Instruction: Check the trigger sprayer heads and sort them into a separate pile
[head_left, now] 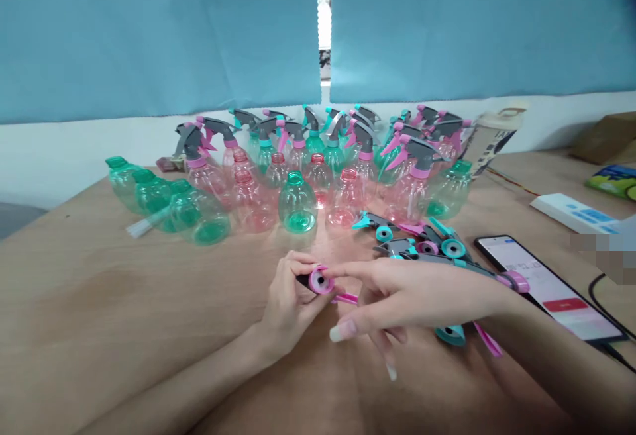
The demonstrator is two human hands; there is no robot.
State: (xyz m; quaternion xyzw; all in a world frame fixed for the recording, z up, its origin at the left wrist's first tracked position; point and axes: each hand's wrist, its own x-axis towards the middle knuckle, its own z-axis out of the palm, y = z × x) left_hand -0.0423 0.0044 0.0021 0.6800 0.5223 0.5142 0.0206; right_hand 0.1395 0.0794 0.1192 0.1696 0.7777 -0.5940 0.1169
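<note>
My left hand point(291, 299) is wrapped round a gray and pink spray head point(321, 280), whose round pink collar faces up toward the camera. Just to its right is my right hand point(397, 296), fingers spread, the index fingertip at the edge of the pink collar. No object shows between the right hand's fingers. Loose teal and pink spray heads point(453, 248) lie in a pile behind and beside the right hand, partly covered by it. An open green bottle point(297, 206) stands beyond the hands, beside an open pink bottle point(346, 202).
Several bottles with spray heads fitted point(420, 163) stand at the back. Open green bottles point(199, 213) are at the left. A phone point(546, 283) with a cable, a white box point(571, 213) and a patterned carton point(491, 137) are at the right.
</note>
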